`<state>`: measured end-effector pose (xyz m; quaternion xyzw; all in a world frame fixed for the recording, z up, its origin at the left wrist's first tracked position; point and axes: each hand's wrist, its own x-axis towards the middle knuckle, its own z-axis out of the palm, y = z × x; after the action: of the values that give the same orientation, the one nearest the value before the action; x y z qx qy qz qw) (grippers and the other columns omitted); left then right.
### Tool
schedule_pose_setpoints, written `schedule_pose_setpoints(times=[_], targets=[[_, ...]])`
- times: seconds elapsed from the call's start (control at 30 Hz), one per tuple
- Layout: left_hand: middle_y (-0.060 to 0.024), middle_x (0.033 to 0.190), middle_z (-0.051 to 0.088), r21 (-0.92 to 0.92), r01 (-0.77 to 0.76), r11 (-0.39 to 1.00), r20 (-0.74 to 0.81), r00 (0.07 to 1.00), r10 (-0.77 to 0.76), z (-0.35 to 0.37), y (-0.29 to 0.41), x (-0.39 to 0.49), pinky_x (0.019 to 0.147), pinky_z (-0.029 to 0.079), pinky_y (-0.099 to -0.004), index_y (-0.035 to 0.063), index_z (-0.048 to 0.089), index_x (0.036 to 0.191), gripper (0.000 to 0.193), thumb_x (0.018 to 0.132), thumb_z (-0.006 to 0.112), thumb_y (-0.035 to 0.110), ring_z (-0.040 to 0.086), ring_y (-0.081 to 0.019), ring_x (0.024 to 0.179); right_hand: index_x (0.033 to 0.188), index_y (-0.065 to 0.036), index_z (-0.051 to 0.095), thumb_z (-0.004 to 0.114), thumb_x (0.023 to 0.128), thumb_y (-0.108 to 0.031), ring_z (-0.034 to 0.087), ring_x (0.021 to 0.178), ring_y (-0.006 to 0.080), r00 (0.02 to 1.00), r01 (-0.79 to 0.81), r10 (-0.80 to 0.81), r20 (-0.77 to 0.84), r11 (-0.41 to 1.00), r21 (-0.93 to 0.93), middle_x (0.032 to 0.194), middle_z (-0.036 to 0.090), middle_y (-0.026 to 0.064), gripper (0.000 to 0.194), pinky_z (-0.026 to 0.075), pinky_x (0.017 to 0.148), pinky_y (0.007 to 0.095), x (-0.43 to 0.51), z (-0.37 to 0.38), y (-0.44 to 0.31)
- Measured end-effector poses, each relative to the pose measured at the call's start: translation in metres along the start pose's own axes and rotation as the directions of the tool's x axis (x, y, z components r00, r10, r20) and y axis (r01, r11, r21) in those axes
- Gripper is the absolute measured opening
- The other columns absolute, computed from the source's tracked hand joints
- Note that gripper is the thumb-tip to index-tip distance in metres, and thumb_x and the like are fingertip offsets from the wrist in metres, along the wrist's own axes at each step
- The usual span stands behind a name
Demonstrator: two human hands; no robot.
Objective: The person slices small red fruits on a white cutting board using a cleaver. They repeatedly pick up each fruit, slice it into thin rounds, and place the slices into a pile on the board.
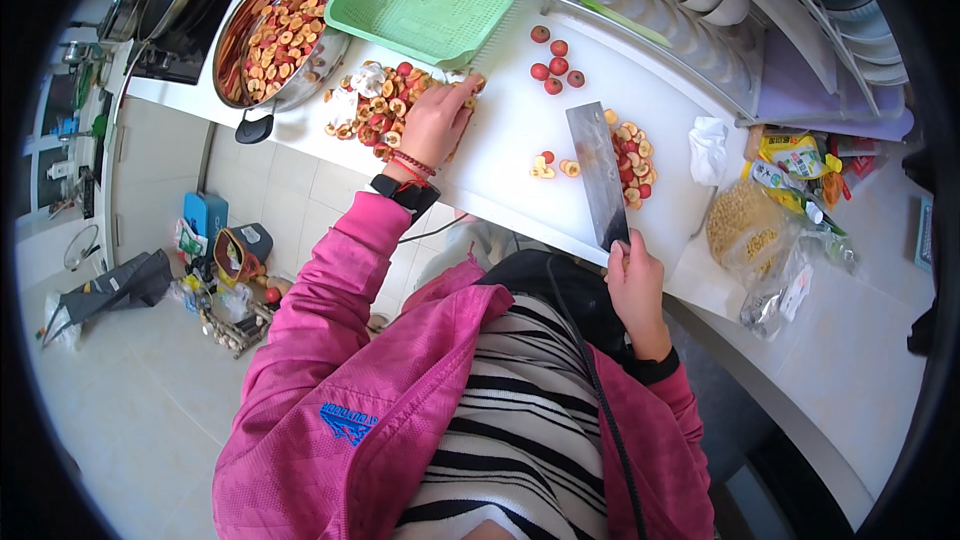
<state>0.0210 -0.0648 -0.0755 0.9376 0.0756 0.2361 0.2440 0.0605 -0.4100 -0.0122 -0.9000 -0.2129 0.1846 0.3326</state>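
My right hand [634, 277] grips the handle of a cleaver [598, 169], whose broad steel blade points away from me over a white cutting board [517, 157]. Sliced red fruit [635, 165], perhaps hawthorn, is heaped just right of the blade. A few cut pieces [544, 167] lie to its left. Several whole red fruits [553, 69] sit farther back. My left hand [439, 120] rests on a pile of cored fruit pieces and scraps [375, 106] at the board's left; whether its fingers hold a piece is hidden. Crumpled white tissues [345, 109] lie on that pile.
A steel pot [300, 86] full of fruit slices stands at the back left, beside a green plastic basket [442, 0]. A dish rack [667, 37] with bowls fills the back right. Bagged beans [739, 221], food packets [795, 157] and a crumpled tissue [707, 150] lie at the right.
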Motion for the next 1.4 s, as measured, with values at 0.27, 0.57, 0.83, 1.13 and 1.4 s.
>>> schedule_pose_setpoints(times=[0.27, 0.57, 0.83, 1.13, 1.4], targets=[[-0.0094, 0.093, 0.064, 0.013, 0.132, 0.991, 0.038, 0.990, -0.133, -0.005, 0.003, -0.009, 0.079, 0.051, -0.0369, 0.0110, 0.050, 0.137, 0.065, 0.076, 0.068, -0.004, 0.062, -0.0279, 0.090, 0.110, 0.002, 0.056, 0.056, 0.090, -0.007, 0.063, 0.071, 0.0412, 0.999, -0.024, 0.024, -0.025, 1.000, -0.001, 0.077, 0.063, 0.0219, 0.022, 0.049, 0.061, 0.0459, -0.007, -0.003, 0.004], [-0.0108, 0.089, 0.065, 0.118, -0.007, 0.993, 0.078, 0.997, -0.002, 0.011, -0.001, 0.009, 0.083, 0.049, -0.0403, 0.0086, 0.059, 0.120, 0.049, 0.072, 0.066, 0.000, 0.059, -0.0310, 0.091, 0.115, 0.004, 0.053, 0.055, 0.091, -0.007, 0.062, 0.057, 0.0311, 0.991, 0.103, -0.107, -0.083, 0.993, -0.050, 0.068, 0.061, 0.0177, 0.026, 0.048, 0.054, 0.0387, -0.012, 0.003, 0.009], [-0.0117, 0.081, 0.066, 0.300, -0.113, 0.947, 0.444, 0.895, -0.034, 0.006, -0.013, 0.036, 0.073, 0.050, -0.0427, 0.0055, 0.064, 0.095, 0.017, 0.078, 0.063, 0.008, 0.062, -0.0322, 0.079, 0.114, 0.004, 0.053, 0.055, 0.093, -0.008, 0.062, 0.052, 0.0287, 0.987, 0.125, -0.132, -0.096, 0.989, -0.081, 0.064, 0.062, 0.0162, 0.025, 0.048, 0.051, 0.0371, -0.019, 0.004, 0.011], [-0.0114, 0.089, 0.065, 0.143, -0.091, 0.986, 0.176, 0.982, 0.065, 0.005, -0.006, 0.042, 0.070, 0.052, -0.0391, 0.0049, 0.068, 0.089, 0.012, 0.081, 0.060, 0.005, 0.064, -0.0327, 0.081, 0.117, 0.003, 0.054, 0.056, 0.091, -0.007, 0.062, 0.057, 0.0346, 0.974, 0.164, -0.177, -0.143, 0.982, -0.097, 0.065, 0.061, 0.0187, 0.027, 0.047, 0.055, 0.0411, -0.024, 0.007, 0.010], [-0.0127, 0.083, 0.064, 0.005, 0.015, 1.000, 0.220, 0.975, -0.015, -0.015, 0.009, 0.018, 0.067, 0.051, -0.0371, 0.0038, 0.068, 0.090, 0.009, 0.082, 0.064, 0.004, 0.064, -0.0317, 0.077, 0.113, 0.003, 0.055, 0.056, 0.091, -0.008, 0.062, 0.064, 0.0397, 0.978, 0.125, -0.137, -0.155, 0.988, -0.087, 0.069, 0.061, 0.0211, 0.024, 0.048, 0.057, 0.0429, -0.025, 0.003, 0.008]])
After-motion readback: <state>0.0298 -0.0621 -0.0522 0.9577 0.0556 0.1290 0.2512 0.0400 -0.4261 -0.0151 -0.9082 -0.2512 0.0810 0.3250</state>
